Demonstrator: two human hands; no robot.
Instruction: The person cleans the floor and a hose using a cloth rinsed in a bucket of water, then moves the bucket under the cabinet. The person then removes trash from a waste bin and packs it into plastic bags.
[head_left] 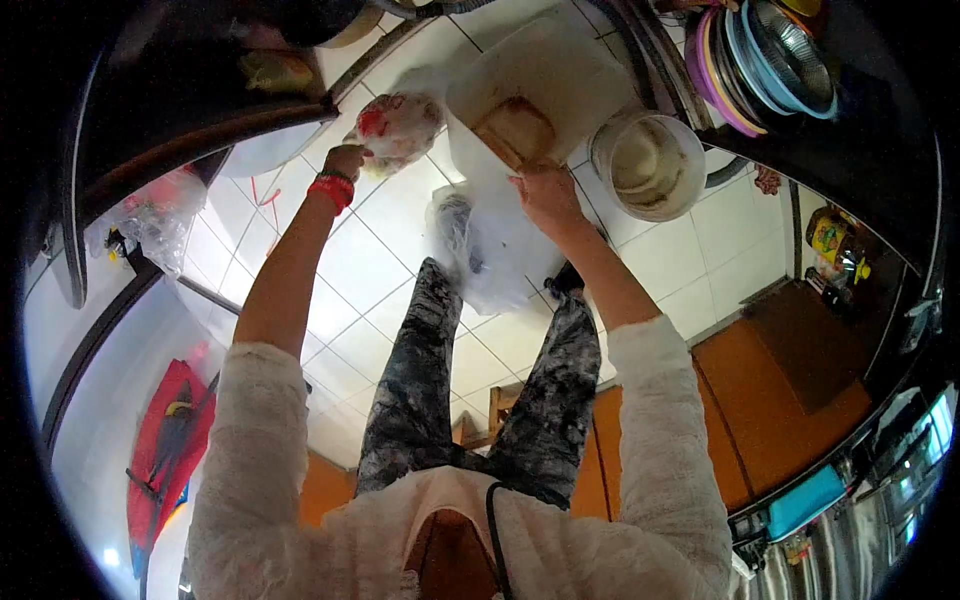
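My left hand [345, 162], with a red band at the wrist, is closed on the near edge of a clear plastic bag [408, 125] with red and pale contents or print. My right hand [550, 195] grips the near rim of a whitish translucent plastic bin [550, 65]. A tan-brown patch shows inside that bin, close to my fingers; I cannot tell what it is. Just right of the bin stands a round white bucket [648, 165] with brownish residue inside. Below my right hand, a thin clear plastic sheet or bag [490, 250] lies over my foot.
White tiles [380, 235] cover the floor. Stacked colored basins [760, 65] sit at upper right, a yellow-labelled bottle [835, 245] at the right. Dark shelf edges [210, 150] flank the left side, where another plastic bag [165, 215] hangs. Orange-brown cabinet doors [780, 400] are at lower right.
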